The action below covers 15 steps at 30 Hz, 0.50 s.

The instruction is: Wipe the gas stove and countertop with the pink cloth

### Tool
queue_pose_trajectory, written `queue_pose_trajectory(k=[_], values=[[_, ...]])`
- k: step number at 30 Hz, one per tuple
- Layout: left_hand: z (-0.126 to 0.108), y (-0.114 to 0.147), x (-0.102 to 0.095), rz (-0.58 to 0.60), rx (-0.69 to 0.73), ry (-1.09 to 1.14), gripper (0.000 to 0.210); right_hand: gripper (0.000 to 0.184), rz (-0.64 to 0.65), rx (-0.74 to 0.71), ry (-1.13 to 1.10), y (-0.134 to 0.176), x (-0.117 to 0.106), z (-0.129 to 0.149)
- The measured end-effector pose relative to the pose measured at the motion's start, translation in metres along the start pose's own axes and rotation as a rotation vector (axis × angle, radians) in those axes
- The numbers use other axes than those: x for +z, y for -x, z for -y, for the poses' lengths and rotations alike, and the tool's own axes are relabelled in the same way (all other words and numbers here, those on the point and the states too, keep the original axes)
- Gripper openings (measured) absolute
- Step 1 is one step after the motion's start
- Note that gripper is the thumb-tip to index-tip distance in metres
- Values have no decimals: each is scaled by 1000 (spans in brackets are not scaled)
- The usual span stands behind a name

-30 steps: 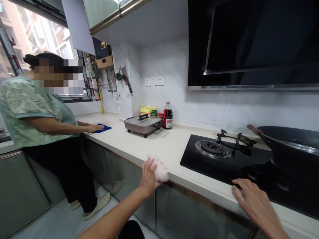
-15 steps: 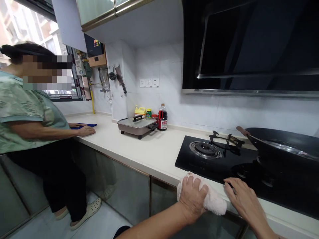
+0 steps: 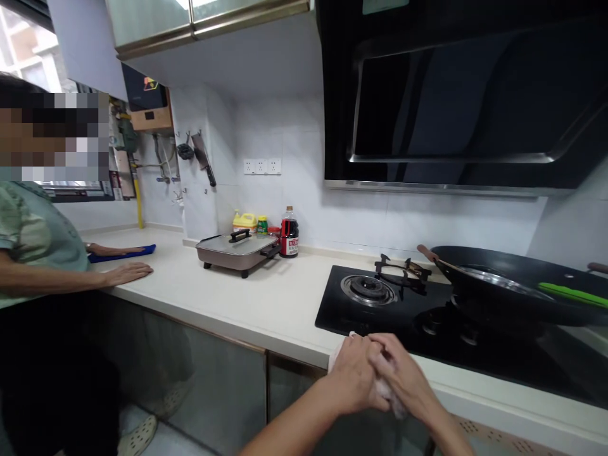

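A whitish, crumpled cloth (image 3: pixel 398 406) is bunched up at the front edge of the counter, mostly covered by my hands. My left hand (image 3: pixel 354 370) is wrapped around it, with a bit of cloth showing beyond the knuckles. Against it, my right hand (image 3: pixel 401 370) curls over the cloth from the other side, its fingers meeting my left hand. Just behind both hands lies the black glass gas stove (image 3: pixel 332 304).
A large wok (image 3: pixel 456 266) with a green-handled tool (image 3: pixel 572 292) sits on the right burner. A loose pan support (image 3: pixel 403 269) lies behind the left burner. An electric pan (image 3: pixel 237 250) and sauce bottle (image 3: pixel 289 234) stand left. A person (image 3: pixel 42 240) holds a blue cloth (image 3: pixel 147 249).
My right hand has moved left from the counter edge onto the cloth beside my left hand. The view has turned right, showing more of the wok. The other person's blue cloth has shifted.
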<state>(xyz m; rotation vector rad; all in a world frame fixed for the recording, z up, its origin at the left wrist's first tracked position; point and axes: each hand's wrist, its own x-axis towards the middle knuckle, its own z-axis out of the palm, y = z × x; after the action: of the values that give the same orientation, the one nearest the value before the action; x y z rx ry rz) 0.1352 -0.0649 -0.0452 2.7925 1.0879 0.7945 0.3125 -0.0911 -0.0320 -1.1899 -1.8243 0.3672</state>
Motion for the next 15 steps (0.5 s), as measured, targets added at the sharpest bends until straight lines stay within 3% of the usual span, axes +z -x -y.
queue_pose_trajectory(k=[4, 6, 11, 13, 15], values=[[25, 20, -48, 123, 114, 251, 90, 47, 167, -40, 155, 11, 14, 11], [46, 26, -71, 98, 71, 275, 72, 48, 196, -51, 256, 14, 18, 14], [95, 35, -117, -325, -312, 181, 33, 41, 123, -44, 470, 14, 30, 29], [93, 48, -133, -499, -353, 208, 31, 39, 78, -56, 505, 14, 36, 33], [77, 67, -149, -661, -328, 274, 34, 38, 33, -62, 497, 16, 39, 33]])
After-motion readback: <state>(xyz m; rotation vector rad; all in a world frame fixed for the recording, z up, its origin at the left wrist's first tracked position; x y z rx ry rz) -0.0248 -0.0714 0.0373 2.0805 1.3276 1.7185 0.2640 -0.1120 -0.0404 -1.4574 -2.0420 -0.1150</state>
